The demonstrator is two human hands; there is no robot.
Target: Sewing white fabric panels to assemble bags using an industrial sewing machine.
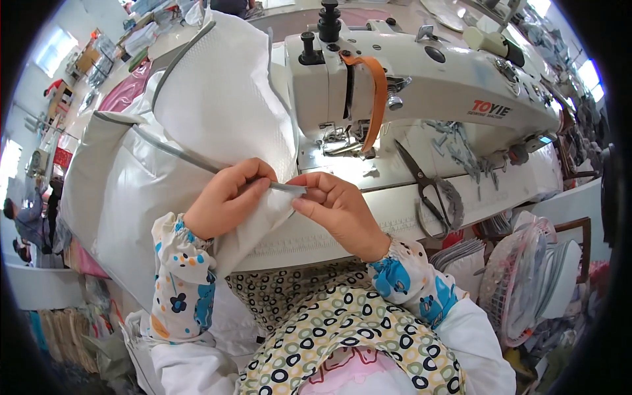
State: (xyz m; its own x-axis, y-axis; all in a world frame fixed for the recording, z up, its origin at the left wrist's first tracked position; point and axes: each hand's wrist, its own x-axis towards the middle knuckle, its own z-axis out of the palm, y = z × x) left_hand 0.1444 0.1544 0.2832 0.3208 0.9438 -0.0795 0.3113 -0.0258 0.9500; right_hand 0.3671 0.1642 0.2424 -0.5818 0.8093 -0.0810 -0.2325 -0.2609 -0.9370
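Observation:
A large piece of white fabric (224, 85) edged with grey binding spreads over the left of the sewing table and hangs over its front. My left hand (232, 197) pinches the grey binding strip (178, 153) along the fabric's edge. Close beside it, my right hand (339, 212) grips the strip's loose end between thumb and fingers. Both hands are in front of the white sewing machine (421, 72), whose lit needle area lies just behind them. An orange strap (378, 99) hangs from the machine's head.
Black-handled scissors (424, 184) lie right of the needle area, beside a grey fabric loop (453, 204). Several small grey scraps (464, 155) are scattered under the machine arm. A pink mesh basket (520, 283) with stacked pieces stands at the lower right.

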